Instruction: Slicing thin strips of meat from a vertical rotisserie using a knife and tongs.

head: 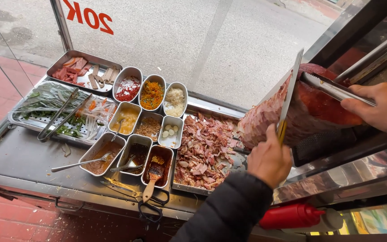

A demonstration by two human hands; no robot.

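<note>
Slicing meat cone (310, 112): left hand (269, 159) grips knife (290, 92); right hand (381, 112) steadies with tongs (332, 87); keep blade flat, strokes thin.

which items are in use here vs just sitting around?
In use: left hand on knife; right hand with tongs; meat block; shaved meat tray.
Idle: sauce tubs, greens tray, scissors, red bottle.
</note>
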